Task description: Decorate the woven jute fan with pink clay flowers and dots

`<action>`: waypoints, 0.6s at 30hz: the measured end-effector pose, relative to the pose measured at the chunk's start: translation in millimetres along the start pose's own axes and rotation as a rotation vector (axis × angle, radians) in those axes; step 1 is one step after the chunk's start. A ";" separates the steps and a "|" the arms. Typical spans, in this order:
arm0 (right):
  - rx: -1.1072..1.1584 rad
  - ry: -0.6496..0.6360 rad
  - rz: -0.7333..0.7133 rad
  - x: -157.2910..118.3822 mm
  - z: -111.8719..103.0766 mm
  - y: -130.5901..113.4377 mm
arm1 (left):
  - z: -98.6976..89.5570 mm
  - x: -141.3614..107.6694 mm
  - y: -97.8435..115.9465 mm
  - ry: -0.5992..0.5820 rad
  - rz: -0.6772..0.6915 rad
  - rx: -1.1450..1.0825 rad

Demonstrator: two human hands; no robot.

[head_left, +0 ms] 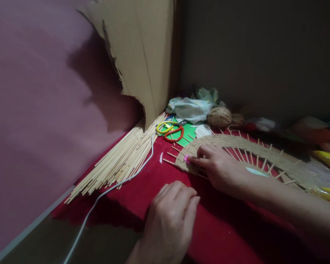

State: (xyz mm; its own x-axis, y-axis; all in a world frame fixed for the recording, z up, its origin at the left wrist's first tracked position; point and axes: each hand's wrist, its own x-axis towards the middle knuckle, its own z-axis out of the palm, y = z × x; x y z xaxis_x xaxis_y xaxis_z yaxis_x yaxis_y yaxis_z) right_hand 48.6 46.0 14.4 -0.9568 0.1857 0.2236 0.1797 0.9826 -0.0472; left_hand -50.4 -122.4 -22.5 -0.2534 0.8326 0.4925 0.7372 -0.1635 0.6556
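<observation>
A woven twine band curves across the red cloth, with thin wooden sticks passing through it and poking out along both edges. On its left end lies a small pink flower-shaped piece. My right hand reaches in from the right, its index fingertip on the pink piece and the other fingers curled; the thumb is hidden. Nearer to me, my left hand is closed in a loose fist over the cloth, apart from the woven band. What is inside its curled fingers, if anything, cannot be seen.
A bundle of thin wooden sticks lies at left, crossed by a white cable. Behind are scissors with yellow and red handles, a green sheet, and a twine ball. Torn cardboard stands against the wall.
</observation>
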 end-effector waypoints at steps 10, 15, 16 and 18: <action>-0.002 0.007 0.018 2.6 -1.5 0.7 | 1.5 0.0 -2.0 0.007 0.021 0.004; -0.006 -0.022 0.022 6.1 2.0 -2.7 | 0.8 -0.1 -0.8 0.010 0.030 0.012; -0.012 -0.025 0.021 6.8 2.7 -3.2 | 0.4 0.1 -0.6 0.012 0.030 0.015; -0.026 -0.029 0.012 7.6 3.3 -2.8 | -0.3 0.8 -0.5 0.014 0.032 0.020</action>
State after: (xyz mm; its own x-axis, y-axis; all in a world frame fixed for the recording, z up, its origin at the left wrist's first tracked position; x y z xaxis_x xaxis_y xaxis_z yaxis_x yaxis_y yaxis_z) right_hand 40.1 44.7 13.0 -0.9607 0.1974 0.1949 0.1965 0.9802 -0.0242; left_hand -51.1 -121.9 -22.3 -0.2382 0.8194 0.5213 0.7577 -0.1790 0.6276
